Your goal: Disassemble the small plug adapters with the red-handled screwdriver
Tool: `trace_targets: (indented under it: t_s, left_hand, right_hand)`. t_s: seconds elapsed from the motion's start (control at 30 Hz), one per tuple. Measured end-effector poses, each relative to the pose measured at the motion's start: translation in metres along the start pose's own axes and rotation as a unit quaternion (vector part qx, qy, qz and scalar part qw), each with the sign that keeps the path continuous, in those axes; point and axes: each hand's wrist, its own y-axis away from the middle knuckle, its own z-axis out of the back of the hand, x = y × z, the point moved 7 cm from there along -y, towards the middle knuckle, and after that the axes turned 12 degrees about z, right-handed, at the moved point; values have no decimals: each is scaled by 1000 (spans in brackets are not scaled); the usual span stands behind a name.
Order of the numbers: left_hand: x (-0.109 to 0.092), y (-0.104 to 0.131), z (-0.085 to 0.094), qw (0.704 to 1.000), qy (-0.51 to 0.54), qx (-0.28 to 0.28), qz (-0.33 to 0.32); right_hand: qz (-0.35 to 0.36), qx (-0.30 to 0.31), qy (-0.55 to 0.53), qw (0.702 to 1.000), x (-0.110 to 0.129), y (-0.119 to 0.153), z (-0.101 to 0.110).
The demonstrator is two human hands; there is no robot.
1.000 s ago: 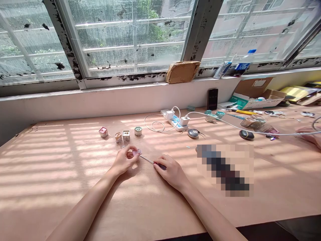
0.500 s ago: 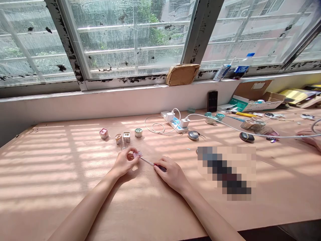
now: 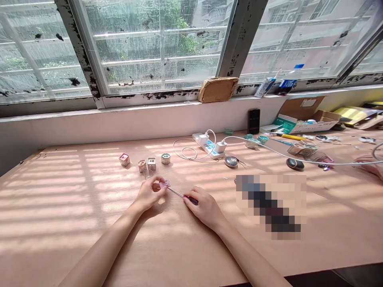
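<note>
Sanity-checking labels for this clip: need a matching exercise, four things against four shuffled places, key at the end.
Things
1. screwdriver
2. pink piece
3. phone
4. bottle

Places
A. on the sill
B. in the right hand
C. upright by the wall
D. in the left hand

Pairs: 1-B, 2-D, 3-C, 4-A

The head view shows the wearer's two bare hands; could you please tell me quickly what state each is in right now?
Left hand: closed, pinching a small translucent pink plastic piece.
Right hand: closed, holding a dark-handled, thin metal-shafted tool.
</note>
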Motion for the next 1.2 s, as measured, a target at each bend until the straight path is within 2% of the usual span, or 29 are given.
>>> trace_targets:
  t_s: [0.2,0.4,0.53,0.67,0.8,0.93,1.03,1.2]
  left_hand:
    - [-13,7,8,998,9,-44,-34]
    - [-46,44,25,988,-18,-78,-130]
    - [-54,66,36,975,-86,-98,-180]
    - [-53,70,41,963,-140,-96,-208]
    - [-50,68,40,954,-191,-69,-220]
    - [-46,66,38,954,-207,-50,-211]
    - [-43,66,35,956,-214,-35,-198]
    - [-40,68,29,959,-226,-2,-173]
  right_hand:
    - [-21,-18,-26,999,-6,3,8]
    - [-63,-97,-50,992,-18,1,41]
    - [-37,-137,-97,985,-10,-27,61]
    - [-19,-165,-195,967,2,-65,69]
    - [-18,-177,-247,953,4,-81,65]
    - [-44,-181,-321,929,-2,-73,47]
    - [-27,-217,-370,903,3,-62,34]
    - [-9,-245,-336,909,18,-52,23]
